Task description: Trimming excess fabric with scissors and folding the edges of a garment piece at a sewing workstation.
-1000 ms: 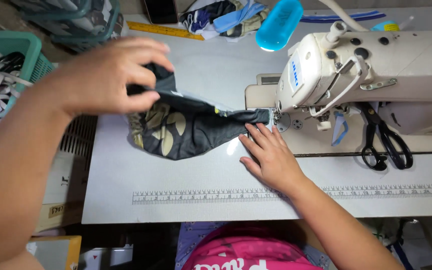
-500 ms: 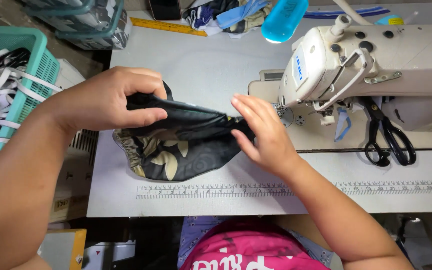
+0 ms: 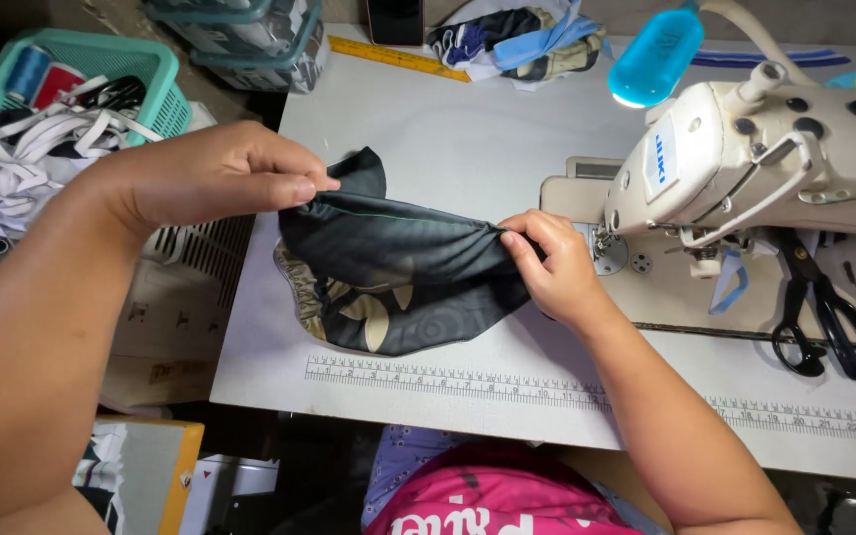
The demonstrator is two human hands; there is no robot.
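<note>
A piece of black fabric with a beige leaf print (image 3: pixel 398 282) is held stretched above the white sewing table (image 3: pixel 468 129). My left hand (image 3: pixel 215 178) pinches its upper left edge between thumb and fingers. My right hand (image 3: pixel 552 272) grips the fabric's right end, close to the needle area of the cream sewing machine (image 3: pixel 755 163). The lower part of the fabric rests on the table above a printed ruler strip (image 3: pixel 468 378).
Black scissors (image 3: pixel 824 317) lie on the machine bed at the right. A blue lamp (image 3: pixel 658 54) hangs over the machine. A teal basket (image 3: pixel 91 74) with white elastic and thread spools stands at the left. A yellow ruler (image 3: pixel 398 57) and a fabric pile (image 3: pixel 517 40) lie at the back.
My right hand has lifted off the flat fabric and now grips its right end. Both hands have drawn the fabric taut between them and away from the needle.
</note>
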